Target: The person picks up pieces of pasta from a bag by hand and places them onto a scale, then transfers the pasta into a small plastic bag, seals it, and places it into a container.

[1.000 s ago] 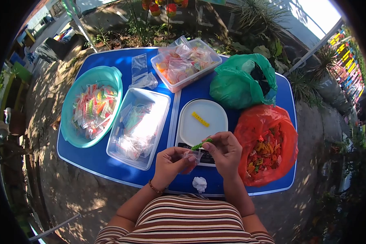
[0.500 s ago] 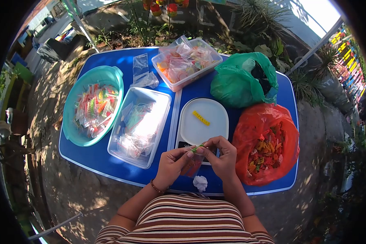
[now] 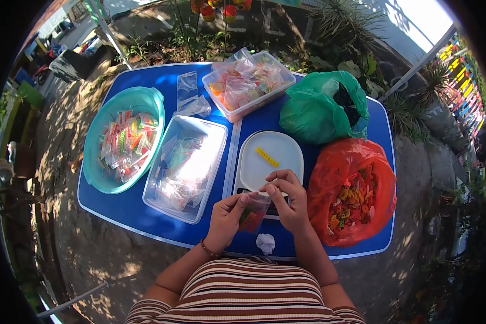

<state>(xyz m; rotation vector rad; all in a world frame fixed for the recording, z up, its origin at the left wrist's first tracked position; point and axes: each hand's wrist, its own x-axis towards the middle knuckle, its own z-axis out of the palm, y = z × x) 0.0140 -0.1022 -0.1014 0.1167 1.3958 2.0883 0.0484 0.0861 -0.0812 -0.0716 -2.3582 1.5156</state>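
A small clear plastic bag (image 3: pixel 256 208) with red, orange and green pieces inside hangs over the table's near edge. My left hand (image 3: pixel 227 215) pinches its upper left side between thumb and forefinger. Close by the bag's upper right corner, my right hand (image 3: pixel 289 202) has its fingers bent and apart, thumb near the bag's mouth. Just beyond is a white kitchen scale (image 3: pixel 254 167), partly covered by my hands, with one yellow wavy piece (image 3: pixel 267 157) lying on its platform. A crumpled white wad (image 3: pixel 265 244) sits below the bag.
Left stand a turquoise basin (image 3: pixel 93 162) of filled bags and a clear tub (image 3: pixel 200 213) of plastic bags. Another tub (image 3: pixel 236 115) of bags is at the back. On the right, a red bag (image 3: pixel 329 167) holds loose colored pieces beside a green bag (image 3: pixel 313 108).
The green piece that was pinched between both hands is now down in the clear bag. My right fingers have come apart and lifted slightly; my left hand still grips the bag.
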